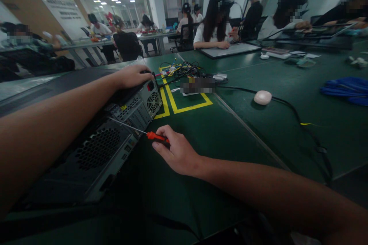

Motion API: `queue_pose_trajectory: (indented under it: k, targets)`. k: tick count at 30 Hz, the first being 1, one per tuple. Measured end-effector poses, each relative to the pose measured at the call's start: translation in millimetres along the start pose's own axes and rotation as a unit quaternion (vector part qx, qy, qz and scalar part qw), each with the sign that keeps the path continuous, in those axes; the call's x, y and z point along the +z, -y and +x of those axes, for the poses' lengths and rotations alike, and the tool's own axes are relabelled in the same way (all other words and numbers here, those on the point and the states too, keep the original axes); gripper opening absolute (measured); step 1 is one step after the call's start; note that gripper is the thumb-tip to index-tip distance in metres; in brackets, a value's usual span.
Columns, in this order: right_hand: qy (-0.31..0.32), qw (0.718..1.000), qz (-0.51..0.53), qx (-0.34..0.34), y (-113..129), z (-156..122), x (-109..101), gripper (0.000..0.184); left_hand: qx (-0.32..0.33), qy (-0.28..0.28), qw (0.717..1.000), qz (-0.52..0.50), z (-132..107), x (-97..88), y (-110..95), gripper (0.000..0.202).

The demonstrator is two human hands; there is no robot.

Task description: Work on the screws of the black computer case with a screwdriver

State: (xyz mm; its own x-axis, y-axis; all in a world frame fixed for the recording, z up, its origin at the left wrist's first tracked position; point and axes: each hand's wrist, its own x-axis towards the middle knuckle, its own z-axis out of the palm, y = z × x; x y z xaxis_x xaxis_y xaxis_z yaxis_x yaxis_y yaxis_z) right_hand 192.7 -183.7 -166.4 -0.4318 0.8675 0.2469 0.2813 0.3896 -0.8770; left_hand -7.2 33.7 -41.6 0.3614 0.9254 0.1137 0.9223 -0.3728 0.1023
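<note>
A desktop computer case (97, 149) lies on the green table at the left, its back panel with vents, ports and a fan grille facing me. My left hand (133, 76) rests on the case's upper edge near the power supply end, fingers stretched out over it. In front of the panel, my right hand (179, 151) is closed round the red and black handle of a screwdriver (153, 136). Its long thin shaft reaches up and left to the expansion slot covers (129, 113). Whether the tip touches a screw is too small to tell.
Yellow tape (191, 109) marks the table, with tangled cables (186, 71) beyond the case. A white computer mouse (262, 97) sits near a black cable (293, 115). Blue cloth-like material (347, 89) lies far right. A person (215, 26) works across the table; others sit behind.
</note>
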Motion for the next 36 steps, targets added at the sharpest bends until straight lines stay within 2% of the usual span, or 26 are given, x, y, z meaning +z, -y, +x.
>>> queue_pose_trajectory:
  k: [30, 36]
  targets:
    - [-0.005, 1.000, -0.004, -0.010, -0.5, -1.7, 0.9, 0.014, -0.002, -0.003, 1.000, 0.014, 1.1, 1.0, 1.1, 0.072]
    - [-0.018, 0.998, -0.014, -0.052, -4.2, -0.8, 1.5, 0.009, 0.009, 0.004, 1.000, 0.010, 0.2, -1.0, 0.3, 0.072]
